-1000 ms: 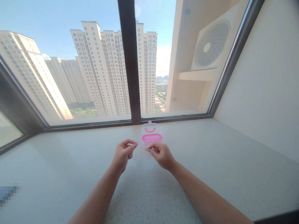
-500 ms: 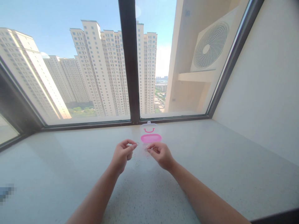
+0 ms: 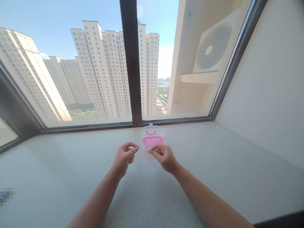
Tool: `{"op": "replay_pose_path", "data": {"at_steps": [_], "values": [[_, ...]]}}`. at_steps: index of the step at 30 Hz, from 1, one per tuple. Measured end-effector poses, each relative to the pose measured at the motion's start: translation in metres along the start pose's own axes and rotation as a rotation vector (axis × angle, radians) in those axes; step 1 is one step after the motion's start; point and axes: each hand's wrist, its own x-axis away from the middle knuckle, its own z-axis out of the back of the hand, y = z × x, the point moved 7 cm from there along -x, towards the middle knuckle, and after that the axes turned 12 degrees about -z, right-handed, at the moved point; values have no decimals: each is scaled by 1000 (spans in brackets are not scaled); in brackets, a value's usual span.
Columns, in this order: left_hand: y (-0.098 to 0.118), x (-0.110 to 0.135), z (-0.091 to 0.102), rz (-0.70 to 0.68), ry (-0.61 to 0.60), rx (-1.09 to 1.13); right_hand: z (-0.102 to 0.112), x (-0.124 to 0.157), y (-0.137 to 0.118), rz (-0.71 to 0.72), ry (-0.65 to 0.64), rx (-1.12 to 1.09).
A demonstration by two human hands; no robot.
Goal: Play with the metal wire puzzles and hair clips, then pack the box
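Both my hands hover over a pale speckled stone sill (image 3: 71,177). My left hand (image 3: 123,156) is closed in a pinch on a small metal ring (image 3: 139,146) at its fingertips. My right hand (image 3: 163,156) is also pinched, holding a second small ring (image 3: 148,152). The two rings are a short gap apart. Just beyond my fingers lies a small open pink and clear plastic case (image 3: 152,136), close to the window frame.
A dark window frame (image 3: 129,63) with a centre post runs along the back of the sill. A plain wall (image 3: 273,95) closes off the right side. The sill's dark front edge (image 3: 280,220) shows at the lower right.
Almost nothing: both hands keep their pinches on the rings and stay in place; the view shifts very slightly.
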Motion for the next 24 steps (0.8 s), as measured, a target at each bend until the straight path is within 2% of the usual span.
{"op": "replay_pose_path", "data": {"at_steps": [10,24], "values": [[0,-2,3,-28,-2,-7,0,1,-5,3,-12,-28],[2,-3,8,-38,81,48,7,-1,-2,-35,28,-105]]}}
